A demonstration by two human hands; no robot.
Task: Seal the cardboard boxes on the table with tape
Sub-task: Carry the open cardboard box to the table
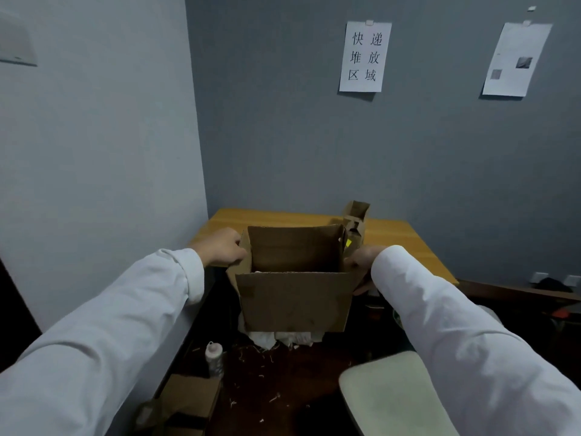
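I hold an open brown cardboard box (295, 297) in the air in front of the wooden table (405, 243), its flaps standing up. My left hand (221, 247) grips the box's left side flap. My right hand (361, 265) grips its right side, thumb under the edge. A smaller open cardboard box (356, 220) stands on the table behind it, with something yellow-green (348, 243) showing beside it. No tape is visible.
Crumpled white paper (283, 336) lies on the dark floor below the box, with scattered scraps. A white bottle (214, 357) and a flattened carton (188, 401) sit lower left. A pale chair seat (390, 394) is lower right. Walls close in left and behind.
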